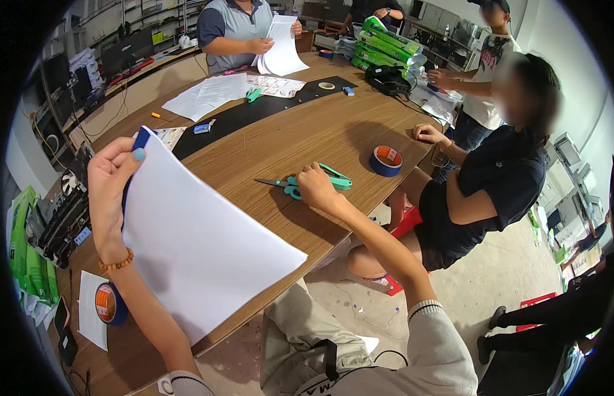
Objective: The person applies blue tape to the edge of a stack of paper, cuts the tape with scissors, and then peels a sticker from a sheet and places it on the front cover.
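Note:
In my raised left hand (115, 178) is a stack of white paper sheets (201, 244), pinched at its upper corner, with a strip of dark blue tape (142, 137) along its edge. The stack hangs down over the table's near edge. My right hand (317, 187) is curled over the tabletop, its fingertips turned down and hidden. Beside it lie teal-handled scissors (290, 187), blades pointing left, and a teal-and-black tool (336, 177), perhaps a stapler. Whether the fingers grip either one cannot be seen.
The wooden table (254, 148) carries rolls of blue tape (386, 162) (111, 305), loose printed sheets (208, 92), small blue boxes (202, 127) and green packages (386, 46). A co-worker in black (478, 178) sits close on the right. Across the table another person handles paper (280, 49).

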The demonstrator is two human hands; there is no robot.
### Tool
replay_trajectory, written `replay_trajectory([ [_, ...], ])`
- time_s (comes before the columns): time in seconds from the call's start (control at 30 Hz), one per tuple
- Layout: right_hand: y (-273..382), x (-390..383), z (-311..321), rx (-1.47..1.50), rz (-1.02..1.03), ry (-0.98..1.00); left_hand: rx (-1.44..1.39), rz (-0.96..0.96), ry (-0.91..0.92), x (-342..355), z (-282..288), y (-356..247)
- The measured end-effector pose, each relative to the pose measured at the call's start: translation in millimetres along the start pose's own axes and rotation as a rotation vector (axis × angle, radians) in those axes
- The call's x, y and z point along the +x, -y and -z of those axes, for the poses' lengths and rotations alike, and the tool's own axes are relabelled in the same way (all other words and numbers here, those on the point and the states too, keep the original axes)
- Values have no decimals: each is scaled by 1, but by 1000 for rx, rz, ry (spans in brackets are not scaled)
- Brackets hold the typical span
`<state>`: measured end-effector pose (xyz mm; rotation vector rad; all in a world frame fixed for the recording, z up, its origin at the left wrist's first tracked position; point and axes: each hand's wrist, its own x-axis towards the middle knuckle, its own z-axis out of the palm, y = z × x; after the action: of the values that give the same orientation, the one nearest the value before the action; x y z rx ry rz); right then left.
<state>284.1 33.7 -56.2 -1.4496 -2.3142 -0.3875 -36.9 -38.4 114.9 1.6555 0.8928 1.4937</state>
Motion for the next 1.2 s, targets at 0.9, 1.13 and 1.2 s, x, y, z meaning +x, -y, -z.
replay_trajectory([
  [0.9,59,-64,150,1385,-200,182,126,-22,298,-29,-87,1],
  [1.13,61,-61,147,1343,-150,215,58,23,301,-29,-88,1],
  [1.2,61,-62,147,1353,-151,226,47,21,297,-30,-88,1],
])
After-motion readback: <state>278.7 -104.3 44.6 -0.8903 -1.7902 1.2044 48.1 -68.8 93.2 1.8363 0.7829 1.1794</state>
